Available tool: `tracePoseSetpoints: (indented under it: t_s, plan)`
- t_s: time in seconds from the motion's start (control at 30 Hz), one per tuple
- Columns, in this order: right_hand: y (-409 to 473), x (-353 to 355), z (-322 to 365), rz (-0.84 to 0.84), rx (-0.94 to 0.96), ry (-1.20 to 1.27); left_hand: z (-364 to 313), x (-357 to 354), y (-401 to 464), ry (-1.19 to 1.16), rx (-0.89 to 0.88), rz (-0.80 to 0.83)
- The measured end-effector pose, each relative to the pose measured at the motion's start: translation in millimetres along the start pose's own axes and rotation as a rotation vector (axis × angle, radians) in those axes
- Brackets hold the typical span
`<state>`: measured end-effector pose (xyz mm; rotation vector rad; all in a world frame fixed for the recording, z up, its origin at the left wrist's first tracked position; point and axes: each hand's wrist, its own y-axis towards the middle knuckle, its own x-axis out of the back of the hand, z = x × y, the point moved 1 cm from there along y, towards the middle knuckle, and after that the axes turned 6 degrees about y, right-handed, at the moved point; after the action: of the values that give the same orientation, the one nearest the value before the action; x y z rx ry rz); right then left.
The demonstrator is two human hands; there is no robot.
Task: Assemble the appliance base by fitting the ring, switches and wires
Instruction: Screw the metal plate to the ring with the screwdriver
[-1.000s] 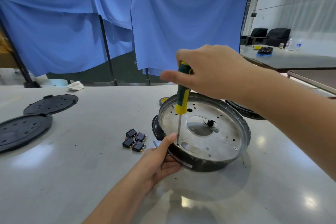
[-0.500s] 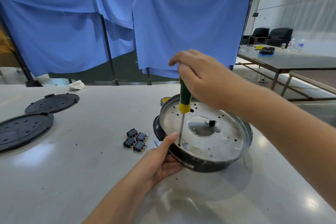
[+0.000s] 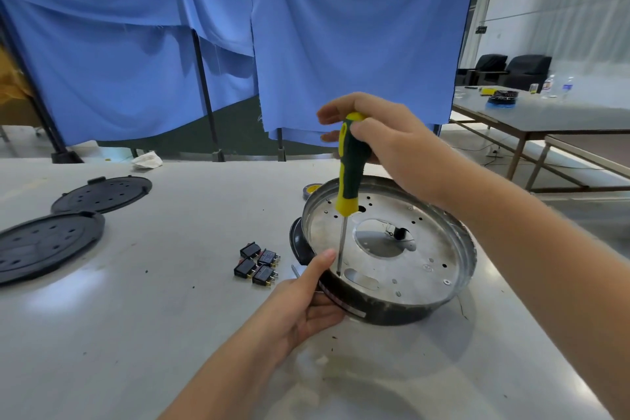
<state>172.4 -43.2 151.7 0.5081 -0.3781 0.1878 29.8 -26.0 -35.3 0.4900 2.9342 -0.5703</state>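
Right hand (image 3: pixel 385 143) grips green-yellow screwdriver (image 3: pixel 349 174), left hand (image 3: pixel 306 300) clasps round metal base (image 3: pixel 426 249) near rim; tip may slip if tilted.

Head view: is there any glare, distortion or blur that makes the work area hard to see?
Head view: soft glare patches lie on the grey table, and a broad shadow falls in front of the appliance base; the wide-angle lens bends the blue curtain near the top edge; the right forearm is soft at the frame's edge, but the screwdriver and the switches are sharp.
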Motion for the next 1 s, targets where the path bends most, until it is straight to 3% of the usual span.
tracePoseSetpoints:
  t_s: [0.1,0.17,0.23,0.27,0.37,0.43,0.57,0.7,0.77,0.83,0.93,1.0]
  plan:
    - [-0.4,1.7,-1.7,-0.142,0.166,-0.343,0.4,0.0,0.4,0.006,-0.002,0.001]
    - [-1.5,0.8,-3.1,-0.284,0.209,-0.701,0.0,0.3,0.4,0.006,-0.007,-0.002]
    - [-3.2,-3.1,-2.7,-0.341,0.208,-0.880,-0.1,0.0,0.0,0.007,-0.005,0.004]
    - [-3.6,-4.4,-2.4,-0.308,0.185,-0.816,-0.1,-0.3,-0.2,0.009,-0.007,0.004]
    - [-3.4,-3.7,-1.9,-0.078,0.052,-0.277,0.0,-0.2,0.0,0.013,-0.008,0.000]
    - [-2.5,0.5,-0.9,-0.013,0.063,-0.136,-0.7,0.0,0.2,0.012,-0.003,0.005]
    - [-0.7,1.9,-2.3,-0.090,0.182,-0.236,-1.6,-0.8,0.3,0.032,0.007,0.017]
    - [0.0,2.0,0.9,-0.262,0.234,-0.680,-0.2,-0.7,0.6,0.039,-0.002,0.011]
    - [-2.3,-2.2,4.5,-0.269,0.218,-0.839,-0.2,-0.7,0.3,0.041,-0.005,0.010]
    - [-4.5,-6.0,4.6,-0.173,0.182,-0.756,-0.4,-0.9,0.1,0.047,-0.012,0.007]
    - [-7.6,-4.4,5.5,-0.007,0.044,-0.302,-1.1,-1.1,-0.9,0.055,-0.015,0.004]
    - [-7.0,-1.3,6.5,0.019,0.062,-0.161,-1.5,-0.6,-1.5,0.057,-0.016,0.001]
